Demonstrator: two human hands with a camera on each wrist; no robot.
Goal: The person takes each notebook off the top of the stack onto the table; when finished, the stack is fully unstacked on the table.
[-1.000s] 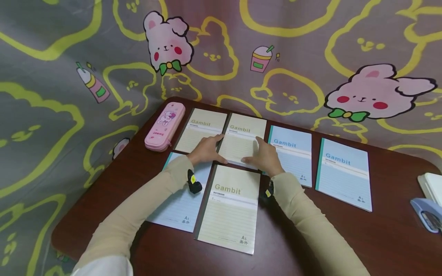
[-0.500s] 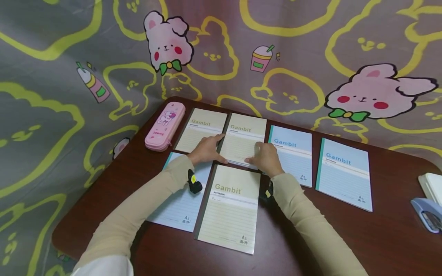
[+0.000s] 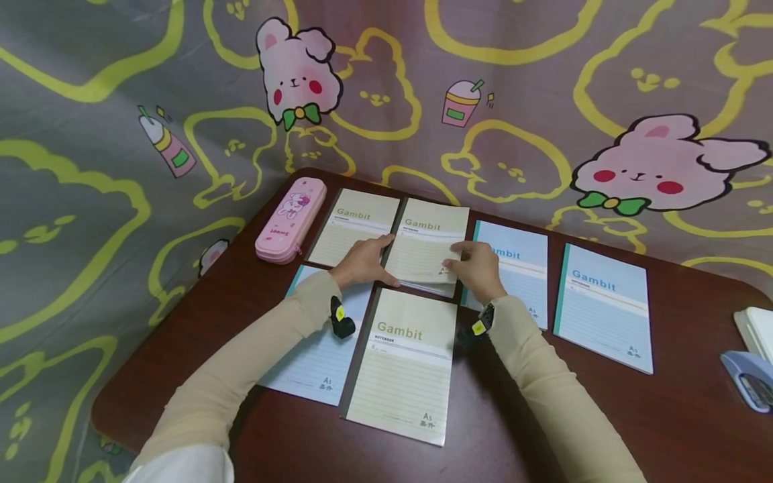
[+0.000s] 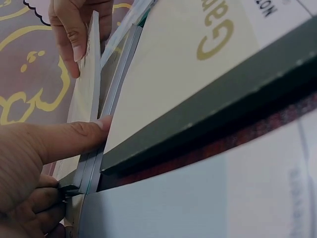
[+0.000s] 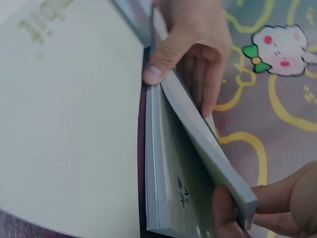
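Note:
In the head view, my right hand (image 3: 479,270) pinches the lower right part of a cream "Gambit" notebook (image 3: 423,253) in the back row. That corner is raised, and more notebooks (image 5: 158,163) show beneath it in the right wrist view, fanned apart at the lower edge. My left hand (image 3: 362,261) rests against the stack's lower left corner, its thumb (image 4: 74,139) along the bottom edge and its fingers by the dark spine. Another cream notebook (image 3: 401,376) lies flat just in front. My left forearm partly covers a blue notebook (image 3: 320,362).
Left of the stack lie a cream notebook (image 3: 356,221) and a pink pencil case (image 3: 291,220). Blue notebooks (image 3: 513,241) (image 3: 604,308) lie to its right. A blue-grey stapler-like object (image 3: 744,379) and a white item (image 3: 757,329) sit at the dark table's (image 3: 676,422) right side.
My right hand has shifted from the stack's lower right corner onto its right edge and lifted the top cream notebook's corner. My left hand has stayed in place.

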